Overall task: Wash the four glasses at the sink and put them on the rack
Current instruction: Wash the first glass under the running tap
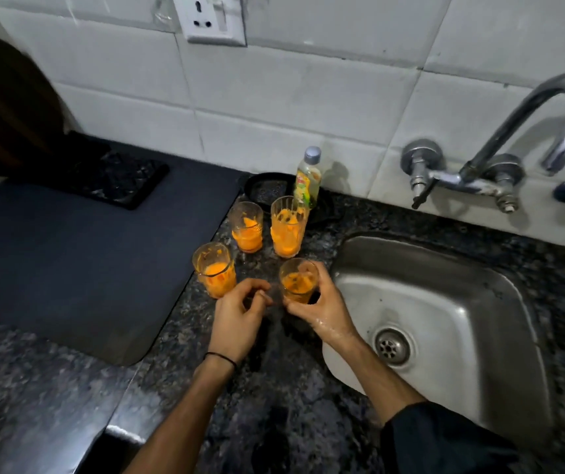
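Tiled wall behind, dark speckled desk (274, 388), steel sink (428, 302) at right. All four glasses orange-smeared, none washed yet. Near-left glass (215, 270), far-left glass (247, 226) and far-right glass (287, 230) stand on desk. My right grip (322, 309) wraps nearest glass (298, 282), just left of sink. Left grip (240, 319) loosely curled beside it, holds nothing I can see. Step: taking first glass. Next: carry it right over basin, under tap (547, 114). No water seen, so tap likely needs opening. Hand wet, hold firmly.
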`<state>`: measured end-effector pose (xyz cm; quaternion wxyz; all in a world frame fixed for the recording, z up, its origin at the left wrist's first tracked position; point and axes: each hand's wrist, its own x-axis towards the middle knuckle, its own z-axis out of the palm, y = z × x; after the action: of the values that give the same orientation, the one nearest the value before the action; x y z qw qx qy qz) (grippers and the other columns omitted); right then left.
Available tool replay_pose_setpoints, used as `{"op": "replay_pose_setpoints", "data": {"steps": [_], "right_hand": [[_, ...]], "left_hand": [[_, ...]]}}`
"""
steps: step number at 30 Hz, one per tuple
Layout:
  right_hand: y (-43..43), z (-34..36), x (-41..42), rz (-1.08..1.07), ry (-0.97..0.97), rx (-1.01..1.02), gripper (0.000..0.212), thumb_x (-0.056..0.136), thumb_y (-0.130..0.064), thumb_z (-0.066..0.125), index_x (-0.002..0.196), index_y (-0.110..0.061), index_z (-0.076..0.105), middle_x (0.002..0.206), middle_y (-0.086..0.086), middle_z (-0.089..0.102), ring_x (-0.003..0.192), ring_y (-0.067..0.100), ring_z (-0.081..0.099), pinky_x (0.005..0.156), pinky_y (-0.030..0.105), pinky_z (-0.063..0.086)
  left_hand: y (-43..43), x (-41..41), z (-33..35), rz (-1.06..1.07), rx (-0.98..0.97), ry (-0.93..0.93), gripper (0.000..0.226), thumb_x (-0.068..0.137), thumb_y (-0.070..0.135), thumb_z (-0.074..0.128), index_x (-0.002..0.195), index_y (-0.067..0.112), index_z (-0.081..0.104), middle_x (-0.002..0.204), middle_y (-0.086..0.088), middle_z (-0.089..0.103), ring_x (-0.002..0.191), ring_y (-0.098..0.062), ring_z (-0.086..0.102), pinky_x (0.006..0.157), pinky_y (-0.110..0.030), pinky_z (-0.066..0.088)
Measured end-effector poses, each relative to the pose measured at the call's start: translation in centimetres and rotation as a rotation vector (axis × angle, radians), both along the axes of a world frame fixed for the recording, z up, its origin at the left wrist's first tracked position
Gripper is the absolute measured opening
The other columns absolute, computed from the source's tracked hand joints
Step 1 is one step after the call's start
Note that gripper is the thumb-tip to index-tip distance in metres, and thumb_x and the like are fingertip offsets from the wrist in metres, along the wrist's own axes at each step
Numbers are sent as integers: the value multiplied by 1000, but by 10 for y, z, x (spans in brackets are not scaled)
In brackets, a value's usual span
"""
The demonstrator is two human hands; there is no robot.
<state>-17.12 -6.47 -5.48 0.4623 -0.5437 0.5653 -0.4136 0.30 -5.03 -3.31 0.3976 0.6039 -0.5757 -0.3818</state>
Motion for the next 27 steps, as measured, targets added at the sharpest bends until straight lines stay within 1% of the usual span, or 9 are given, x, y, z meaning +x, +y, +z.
{"op": "replay_pose_setpoints", "data": {"steps": [5,8,11,13,16,19,22,25,27], "right_hand": [[16,13,-65,-249,12,-21,55,74,9,81,118,-13,56,98,7,71,84,1,65,77,15,50],[21,27,-104,-379,10,-48,58,73,7,81,113,-27,59,96,-8,72,83,2,66,76,20,53],[19,43,-139,-440,33,-90,55,69,-10,86,106,-40,58,93,-12,70,82,6,66,75,31,56],[14,54,-155,-467,39,-118,53,70,-10,85,105,-38,56,93,-8,68,80,7,65,72,35,56],[8,70,-171,-497,-2,-160,54,77,2,80,110,-30,52,97,-9,64,79,-5,63,70,19,55],[6,77,-182,-508,-66,-159,54,81,3,76,120,-22,49,102,-11,61,82,-11,62,71,14,53],[5,78,-192,-495,-181,-118,56,85,0,73,126,-28,48,107,-10,61,89,-5,64,80,26,57],[3,80,-200,-466,-326,-62,57,90,-5,69,135,-30,45,115,-3,60,102,12,63,89,46,59],[2,79,-205,-467,-442,-23,58,88,-12,70,136,-28,42,117,0,61,105,19,64,90,52,59]], "left_hand": [[-22,-35,8,-161,25,8,21,97,8,53,95,24,68,78,5,73,73,-15,69,73,-44,58],[-41,-73,23,-255,0,13,23,96,7,52,94,26,66,79,4,73,73,-16,68,73,-44,58],[-70,-120,38,-342,-31,4,11,93,24,57,101,24,64,85,0,72,76,-20,69,76,-46,58],[-90,-154,51,-352,-29,-37,31,92,35,63,117,16,61,94,-2,71,86,-21,69,84,-43,56],[-112,-203,78,-354,8,-126,62,88,53,65,128,7,54,104,-6,69,100,-23,65,89,-35,51],[-131,-241,96,-355,28,-204,60,84,66,60,96,8,61,91,-11,69,87,-29,66,76,-38,53],[-156,-261,91,-270,27,-244,72,79,72,45,77,3,67,76,-17,70,72,-34,68,69,-42,58],[-156,-265,93,-233,172,33,55,94,46,46,83,-5,66,69,-16,72,60,-28,69,61,-38,60],[-150,-264,90,-223,287,246,45,102,31,42,87,-6,62,67,-11,73,55,-22,68,52,-28,51]]}}
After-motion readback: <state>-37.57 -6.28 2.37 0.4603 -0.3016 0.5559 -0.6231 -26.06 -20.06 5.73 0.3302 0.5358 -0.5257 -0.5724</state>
